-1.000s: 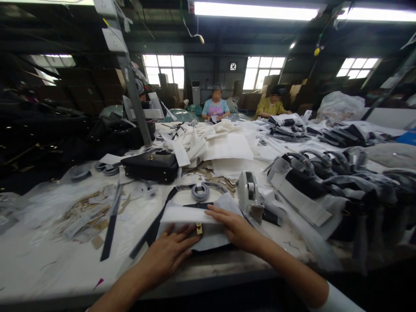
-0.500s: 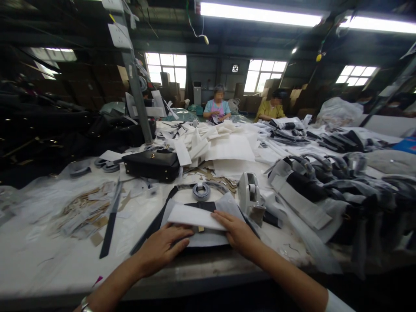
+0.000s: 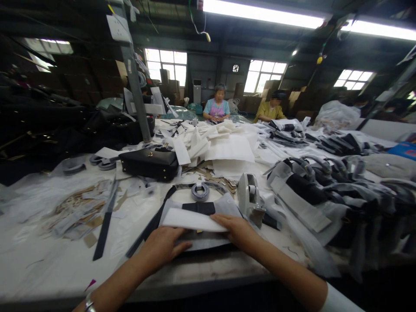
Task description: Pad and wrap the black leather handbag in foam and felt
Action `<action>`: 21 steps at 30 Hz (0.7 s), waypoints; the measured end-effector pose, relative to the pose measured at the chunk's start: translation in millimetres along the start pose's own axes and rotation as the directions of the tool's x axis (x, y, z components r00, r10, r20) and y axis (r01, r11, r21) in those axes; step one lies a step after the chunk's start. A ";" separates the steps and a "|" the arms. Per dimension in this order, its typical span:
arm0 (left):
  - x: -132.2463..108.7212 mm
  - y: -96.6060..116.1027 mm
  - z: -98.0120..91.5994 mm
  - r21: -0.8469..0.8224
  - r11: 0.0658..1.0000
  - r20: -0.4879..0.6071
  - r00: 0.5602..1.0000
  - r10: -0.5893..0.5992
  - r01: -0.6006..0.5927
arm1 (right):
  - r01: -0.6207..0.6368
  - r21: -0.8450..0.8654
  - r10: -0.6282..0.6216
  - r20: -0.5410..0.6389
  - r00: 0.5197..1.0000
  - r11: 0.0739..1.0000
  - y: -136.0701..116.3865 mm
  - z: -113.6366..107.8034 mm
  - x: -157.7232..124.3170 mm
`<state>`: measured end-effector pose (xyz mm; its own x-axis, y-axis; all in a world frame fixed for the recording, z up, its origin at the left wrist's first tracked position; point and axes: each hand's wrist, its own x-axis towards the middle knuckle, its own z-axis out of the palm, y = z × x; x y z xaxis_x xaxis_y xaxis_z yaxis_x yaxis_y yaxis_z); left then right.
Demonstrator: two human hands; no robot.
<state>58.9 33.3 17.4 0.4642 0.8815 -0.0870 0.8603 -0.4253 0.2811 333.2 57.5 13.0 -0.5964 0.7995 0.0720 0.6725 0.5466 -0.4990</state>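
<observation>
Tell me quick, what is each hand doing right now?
Left hand: open, lying flat on the wrapped black bag.
Right hand: open, fingers pressing the white foam sheet onto that bag.

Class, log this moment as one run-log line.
left hand: flat on grey wrap | right hand: pressing white foam sheet | tape dispenser: beside

open tabletop (image 3: 48, 260) to the left of the left hand (image 3: 162, 249), only a dark strap (image 3: 104, 227) lying across it. right hand (image 3: 238, 229) is hemmed in: tape dispenser (image 3: 248, 197) just beyond, wrapped bags (image 3: 325, 195) crowding the right, tape roll (image 3: 199, 190) ahead.
</observation>
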 end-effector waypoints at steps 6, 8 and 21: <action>7.7 -5.1 7.0 0.034 0.999 -0.027 0.999 0.017 -0.016 | -0.053 0.054 0.056 -0.054 0.997 0.997 14.5 8.2 4.8; 7.3 -5.7 10.2 0.030 0.998 -0.029 0.998 0.052 -0.051 | -0.038 0.088 0.042 -0.054 0.998 0.995 16.0 3.0 3.8; 1.1 -12.4 26.6 -0.053 0.997 -0.062 0.996 -0.064 0.061 | 0.146 -0.308 -0.109 0.133 0.985 0.940 -11.4 -7.3 1.7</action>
<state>54.4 34.1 -11.7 0.3938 0.9181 -0.0455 0.8748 -0.3591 0.3253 327.7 54.4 25.1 -0.7190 0.6949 0.0110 0.6804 0.7070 -0.1927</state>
